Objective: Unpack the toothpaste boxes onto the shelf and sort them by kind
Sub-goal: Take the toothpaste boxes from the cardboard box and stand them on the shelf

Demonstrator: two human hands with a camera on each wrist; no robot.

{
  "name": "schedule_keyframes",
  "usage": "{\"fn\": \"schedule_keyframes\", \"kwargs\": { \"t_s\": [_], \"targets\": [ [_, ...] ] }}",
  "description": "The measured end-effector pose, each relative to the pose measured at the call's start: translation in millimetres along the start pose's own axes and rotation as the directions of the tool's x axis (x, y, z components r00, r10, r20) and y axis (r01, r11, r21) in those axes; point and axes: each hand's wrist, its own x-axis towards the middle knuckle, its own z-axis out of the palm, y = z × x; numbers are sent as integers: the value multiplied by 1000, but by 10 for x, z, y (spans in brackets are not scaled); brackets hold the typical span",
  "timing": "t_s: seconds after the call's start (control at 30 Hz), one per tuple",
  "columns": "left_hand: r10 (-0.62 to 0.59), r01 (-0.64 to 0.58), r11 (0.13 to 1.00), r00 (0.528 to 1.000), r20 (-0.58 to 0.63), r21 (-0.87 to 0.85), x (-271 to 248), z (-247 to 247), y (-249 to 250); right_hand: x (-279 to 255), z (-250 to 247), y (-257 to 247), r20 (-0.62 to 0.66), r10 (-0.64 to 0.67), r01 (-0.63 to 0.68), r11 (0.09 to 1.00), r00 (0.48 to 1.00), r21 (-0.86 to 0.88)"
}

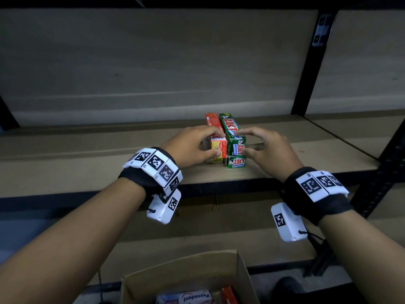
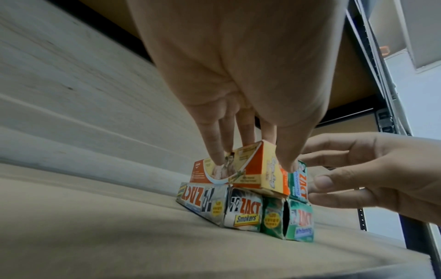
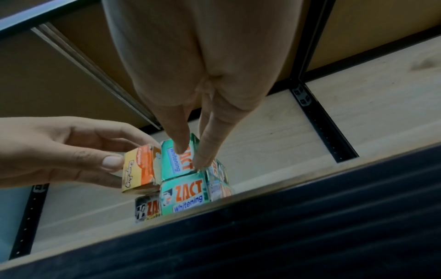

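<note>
A small stack of toothpaste boxes stands on the shelf board (image 1: 109,163). My left hand (image 1: 215,144) grips the red and yellow Colgate box (image 1: 221,147), thumb on its near end and fingers over the top. That box lies on a grey ZACT Smokers box (image 2: 243,209). To its right, an upper green ZACT Whitening box (image 1: 229,128) lies on a lower green ZACT Whitening box (image 1: 236,162). My right hand (image 1: 242,144) touches the upper green box at its near end with loosely bent fingertips (image 3: 179,150).
Below the shelf stands an open cardboard carton (image 1: 241,273) holding a white Pepsodent box (image 1: 192,297) and a red box. A black shelf upright (image 1: 309,69) rises at the right. Bare shelf board stretches left and right of the stack.
</note>
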Motion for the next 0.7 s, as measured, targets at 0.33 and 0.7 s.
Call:
{"fn": "schedule_keyframes", "kwargs": {
  "t_s": [0.33, 0.7],
  "targets": [
    [50, -52, 998, 995, -84, -24, -367, -43, 251, -386, -140, -248, -31, 22, -24, 999, 999, -45],
    [-80, 76, 988, 996, -25, -132, -1044, 288, 422, -1003, 102, -252, 208, 209, -218, 976, 956, 21]
  ]
}}
